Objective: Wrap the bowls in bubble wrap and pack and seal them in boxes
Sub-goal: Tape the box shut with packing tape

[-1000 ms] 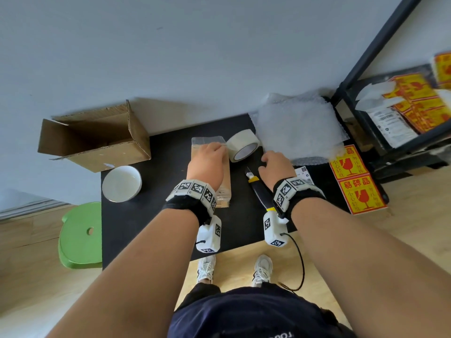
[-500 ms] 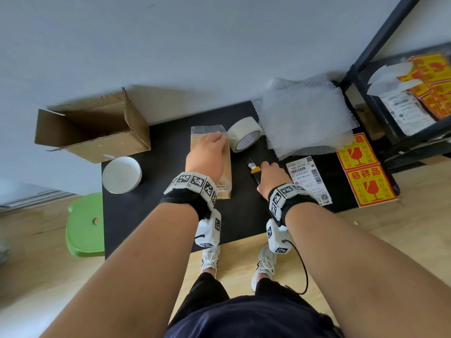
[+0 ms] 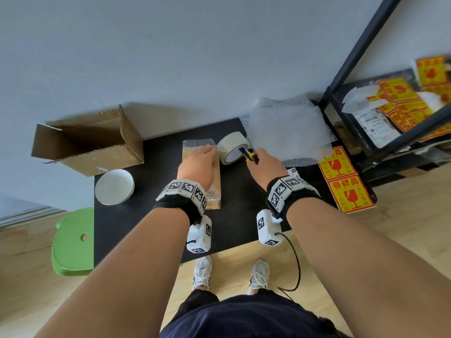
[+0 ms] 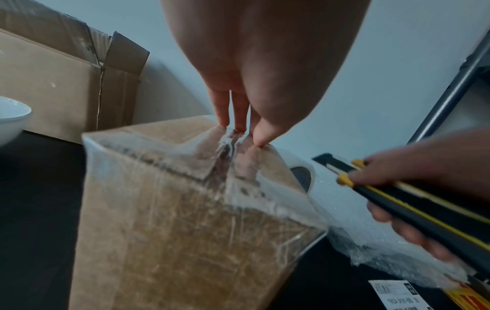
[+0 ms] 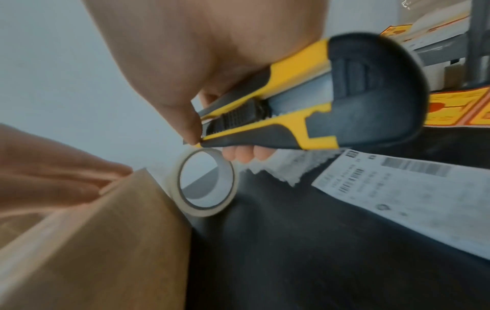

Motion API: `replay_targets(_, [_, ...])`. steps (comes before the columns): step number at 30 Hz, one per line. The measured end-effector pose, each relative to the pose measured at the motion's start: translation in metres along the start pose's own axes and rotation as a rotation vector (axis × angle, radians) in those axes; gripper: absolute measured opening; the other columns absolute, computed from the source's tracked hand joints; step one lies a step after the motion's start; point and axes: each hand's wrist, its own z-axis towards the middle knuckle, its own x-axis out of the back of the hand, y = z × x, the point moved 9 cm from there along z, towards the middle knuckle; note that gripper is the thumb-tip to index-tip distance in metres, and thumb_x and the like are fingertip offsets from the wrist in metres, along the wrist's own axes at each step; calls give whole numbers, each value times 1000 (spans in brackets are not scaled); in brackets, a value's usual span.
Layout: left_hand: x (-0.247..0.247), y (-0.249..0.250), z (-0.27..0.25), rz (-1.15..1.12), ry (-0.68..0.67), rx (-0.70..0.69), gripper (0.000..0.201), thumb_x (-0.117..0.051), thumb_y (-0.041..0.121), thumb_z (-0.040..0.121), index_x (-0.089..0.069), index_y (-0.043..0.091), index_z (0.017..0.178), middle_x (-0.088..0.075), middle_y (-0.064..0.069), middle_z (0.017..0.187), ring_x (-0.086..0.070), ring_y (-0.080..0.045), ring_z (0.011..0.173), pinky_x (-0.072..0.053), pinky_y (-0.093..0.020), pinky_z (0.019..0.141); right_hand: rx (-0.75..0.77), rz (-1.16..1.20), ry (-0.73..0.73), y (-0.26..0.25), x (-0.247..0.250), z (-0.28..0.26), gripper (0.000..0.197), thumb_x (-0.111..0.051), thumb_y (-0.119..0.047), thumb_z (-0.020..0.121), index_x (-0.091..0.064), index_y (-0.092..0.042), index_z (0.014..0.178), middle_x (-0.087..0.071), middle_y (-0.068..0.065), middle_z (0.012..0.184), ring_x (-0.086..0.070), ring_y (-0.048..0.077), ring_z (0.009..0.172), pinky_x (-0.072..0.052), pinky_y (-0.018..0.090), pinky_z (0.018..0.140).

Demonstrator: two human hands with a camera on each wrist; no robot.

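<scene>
A closed brown cardboard box [image 3: 214, 176] [image 4: 185, 230] [image 5: 92, 241] stands in the middle of the black table [image 3: 146, 215], with clear tape over its top. My left hand [image 3: 197, 164] [image 4: 238, 123] presses straight fingers on the taped far end of the box. My right hand [image 3: 264, 167] [image 5: 212, 125] grips a yellow and black utility knife [image 3: 250, 156] [image 4: 411, 201] [image 5: 318, 104], lifted off the table with its tip over the roll of clear tape [image 3: 233, 150] [image 5: 206, 182], which stands beside the box. A white bowl [image 3: 114, 187] [image 4: 10, 119] sits bare at the left.
An open cardboard box [image 3: 90, 142] [image 4: 66, 84] lies on its side at the back left. Bubble wrap sheets [image 3: 285, 128] [image 4: 384, 241] lie at the back right, with a shipping label [image 5: 411, 199] and red-yellow fragile stickers [image 3: 344, 181] near them. A black shelf [image 3: 390, 106] stands right, a green stool [image 3: 73, 242] left.
My right hand has taken the knife from the table, lifted it and carried it forward towards the tape roll. The left hand has stayed on the box.
</scene>
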Motion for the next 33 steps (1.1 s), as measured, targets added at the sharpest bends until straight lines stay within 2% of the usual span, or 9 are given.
replay_targets(5, [-3,-2,0,-11,-31,18,64,-49,-1,91,-33,22,149,-23,6,158,-27,-18,143,-40,-45,107,92,86,-68,-40,-3,15,53,-44,-30,99,-29,-23,150,-50,10,141,-56,31,113,-47,42,97])
replay_targets(8, [-5,-5,0,-23,-45,29,66,-48,-1,91,-31,24,150,-21,8,159,-31,-18,142,-42,-45,105,77,93,-140,-54,-16,24,59,-43,-27,98,-21,-28,153,-51,10,138,-52,23,91,-49,38,84])
replay_targets(17, [-6,-5,3,-48,-82,37,67,-48,0,94,-25,25,152,-14,8,161,-22,-17,146,-36,-41,112,3,-1,-270,-53,-33,24,66,-42,-21,98,-9,-31,154,-54,16,107,-49,21,67,-41,32,56])
replay_targets(21, [-5,-3,2,-37,-90,24,68,-47,-1,94,-22,22,153,-12,6,161,-17,-17,147,-30,-39,115,14,-105,-283,-54,-31,25,68,-41,-20,100,-2,-30,155,-49,16,124,-40,17,60,-39,30,53])
replay_targets(24, [-5,-3,2,-45,-81,22,67,-47,-1,94,-23,23,152,-13,6,161,-14,-15,148,-30,-40,115,22,-173,-289,-57,-30,23,71,-41,-21,100,2,-28,155,-42,18,139,-51,23,72,-46,36,62])
replay_targets(27, [-6,-4,2,-45,-81,26,66,-47,-1,94,-24,23,152,-13,7,161,-13,-15,148,-30,-41,115,31,-235,-326,-60,-31,20,73,-43,-21,100,5,-24,155,-33,22,147,-54,36,115,-47,44,91])
replay_targets(28, [-6,-3,2,-44,-86,25,67,-47,0,94,-24,23,152,-13,6,161,-13,-15,148,-30,-41,115,32,-252,-338,-61,-31,21,74,-44,-22,100,5,-23,155,-32,23,148,-54,36,114,-47,45,88])
replay_targets(31, [-7,-2,4,-26,-106,15,69,-49,-1,93,-22,22,153,-12,5,162,-13,-16,148,-31,-41,115,29,-308,-356,-63,-31,25,76,-45,-21,99,6,-21,155,-37,24,146,-38,26,66,-34,35,54])
replay_targets(33, [-7,-2,4,-34,-99,13,69,-48,-1,93,-22,22,153,-12,6,161,-12,-16,148,-30,-42,115,30,-338,-367,-63,-29,22,76,-46,-21,99,6,-18,155,-37,26,146,-35,28,65,-28,32,51])
